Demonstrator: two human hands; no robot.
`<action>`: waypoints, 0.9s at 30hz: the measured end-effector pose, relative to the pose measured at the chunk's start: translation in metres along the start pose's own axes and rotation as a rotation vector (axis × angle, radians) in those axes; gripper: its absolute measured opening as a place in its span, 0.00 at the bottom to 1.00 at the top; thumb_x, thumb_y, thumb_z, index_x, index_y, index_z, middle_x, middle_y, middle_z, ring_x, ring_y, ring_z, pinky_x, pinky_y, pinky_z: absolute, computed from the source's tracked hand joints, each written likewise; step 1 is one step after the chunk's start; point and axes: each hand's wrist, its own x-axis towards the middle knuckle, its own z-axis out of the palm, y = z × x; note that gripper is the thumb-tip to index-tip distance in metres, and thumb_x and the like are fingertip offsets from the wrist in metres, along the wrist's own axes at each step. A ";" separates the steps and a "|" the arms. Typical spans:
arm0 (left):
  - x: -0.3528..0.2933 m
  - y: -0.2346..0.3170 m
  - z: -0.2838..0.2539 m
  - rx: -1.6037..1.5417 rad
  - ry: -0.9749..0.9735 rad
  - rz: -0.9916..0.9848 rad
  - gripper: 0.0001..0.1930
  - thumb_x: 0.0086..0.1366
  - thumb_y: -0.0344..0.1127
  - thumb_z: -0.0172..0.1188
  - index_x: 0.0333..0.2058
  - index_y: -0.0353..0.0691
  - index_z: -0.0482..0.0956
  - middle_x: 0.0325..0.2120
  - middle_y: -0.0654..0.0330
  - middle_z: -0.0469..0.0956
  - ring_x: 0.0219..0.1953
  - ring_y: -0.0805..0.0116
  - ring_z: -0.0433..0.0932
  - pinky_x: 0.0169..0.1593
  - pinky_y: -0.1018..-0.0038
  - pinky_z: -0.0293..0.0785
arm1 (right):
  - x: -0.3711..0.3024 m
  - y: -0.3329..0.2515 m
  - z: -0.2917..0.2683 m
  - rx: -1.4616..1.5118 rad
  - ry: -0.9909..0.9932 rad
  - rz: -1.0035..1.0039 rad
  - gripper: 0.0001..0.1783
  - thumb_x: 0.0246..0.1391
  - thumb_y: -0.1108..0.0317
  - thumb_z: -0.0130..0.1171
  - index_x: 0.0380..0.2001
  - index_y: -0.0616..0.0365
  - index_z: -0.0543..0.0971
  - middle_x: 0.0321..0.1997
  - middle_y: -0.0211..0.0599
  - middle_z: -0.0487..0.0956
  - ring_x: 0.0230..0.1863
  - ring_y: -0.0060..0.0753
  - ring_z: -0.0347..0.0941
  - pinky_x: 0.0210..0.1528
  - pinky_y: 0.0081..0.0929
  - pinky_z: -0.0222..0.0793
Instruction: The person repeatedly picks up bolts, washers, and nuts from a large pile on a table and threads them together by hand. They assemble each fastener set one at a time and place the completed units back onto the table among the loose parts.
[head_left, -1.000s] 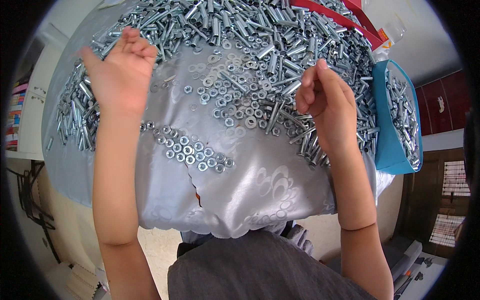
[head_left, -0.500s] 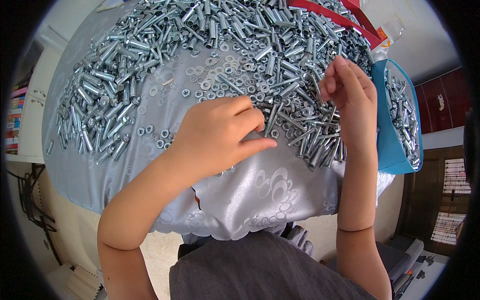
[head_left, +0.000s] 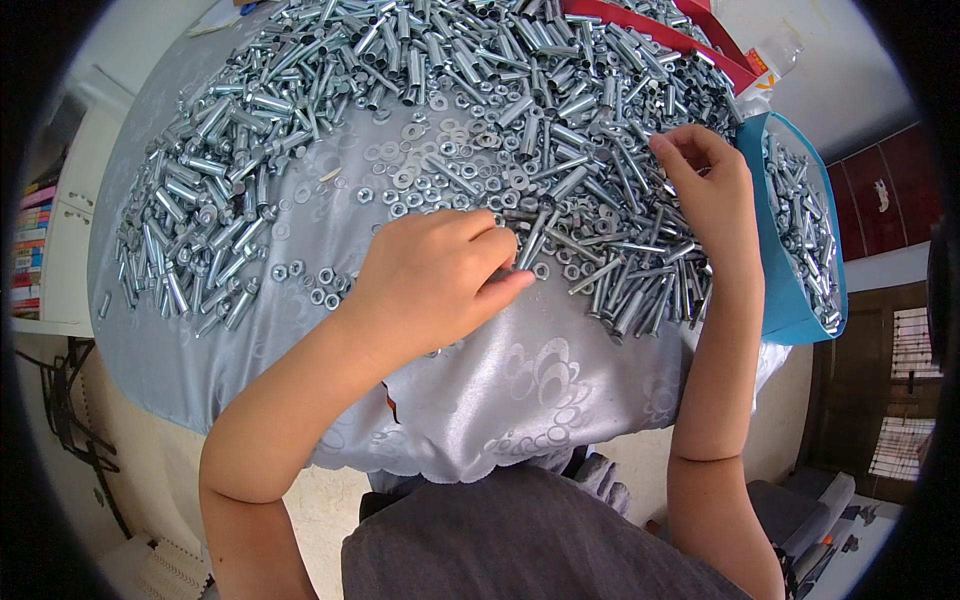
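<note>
My left hand is low over the near edge of a heap of metal hardware. Its fingers are curled and the thumb lies close to the index finger; what they hold, if anything, is hidden. A silver bolt lies right beside those fingertips. My right hand hovers above the right part of the heap, thumb and index finger apart, with nothing visible between them. Below it are loose long bolts. Between and beyond the hands lie flat washers and hex nuts.
A silver patterned cloth covers the round table. Metal sleeves and bolts spread along the left and far side. On the right stands a blue box filled with hardware. A red box and a clear plastic bottle are at the far right.
My right hand has moved down and slightly right, and its thumb and index finger have parted. My left hand has drawn a little to the left, with its fingers curled closer.
</note>
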 end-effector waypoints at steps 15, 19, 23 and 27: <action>0.003 -0.002 -0.007 0.068 0.128 0.046 0.06 0.43 0.28 0.62 0.21 0.40 0.73 0.19 0.63 0.70 0.18 0.67 0.72 0.22 0.74 0.68 | -0.022 -0.025 0.025 -0.085 -0.245 -0.608 0.09 0.38 0.73 0.61 0.29 0.53 0.80 0.30 0.34 0.71 0.36 0.39 0.66 0.41 0.31 0.64; 0.005 -0.004 -0.011 0.056 0.223 0.103 0.07 0.42 0.27 0.63 0.22 0.40 0.74 0.19 0.62 0.71 0.19 0.66 0.72 0.22 0.74 0.68 | -0.023 -0.024 0.026 -0.147 -0.228 -0.651 0.09 0.41 0.72 0.60 0.30 0.53 0.78 0.33 0.35 0.71 0.38 0.39 0.66 0.42 0.31 0.63; 0.005 -0.006 -0.013 0.040 0.254 0.087 0.07 0.42 0.27 0.63 0.21 0.40 0.74 0.18 0.62 0.72 0.19 0.65 0.72 0.23 0.74 0.68 | -0.025 -0.026 0.028 -0.175 -0.211 -0.700 0.08 0.42 0.72 0.58 0.30 0.56 0.74 0.35 0.36 0.70 0.40 0.41 0.65 0.44 0.32 0.61; 0.006 -0.005 -0.014 0.039 0.235 0.060 0.07 0.42 0.28 0.63 0.20 0.40 0.73 0.18 0.63 0.72 0.19 0.65 0.72 0.22 0.73 0.67 | -0.025 -0.028 0.029 -0.084 -0.192 -0.702 0.08 0.43 0.72 0.58 0.30 0.59 0.73 0.36 0.37 0.71 0.40 0.42 0.64 0.45 0.33 0.61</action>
